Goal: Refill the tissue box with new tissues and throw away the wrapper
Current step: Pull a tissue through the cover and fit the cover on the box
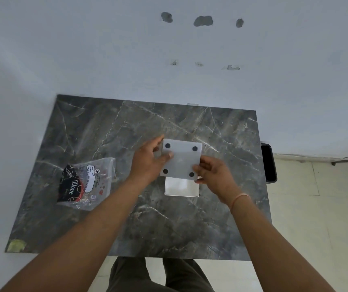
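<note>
A white square base panel [181,159] with a black round foot at each corner is held over the middle of the table. My left hand [147,161] grips its left edge and my right hand [213,171] grips its lower right corner. Just below it the white tissue box [181,187] stands on the table, partly hidden by the panel. At the left of the table lies a clear plastic tissue wrapper [86,182] with black, red and white print; whether tissues are inside it I cannot tell.
The dark grey marble table [126,228] stands against a white wall. A black bin [269,163] is on the floor past the table's right edge. A yellowish tape patch [17,245] marks the front left corner.
</note>
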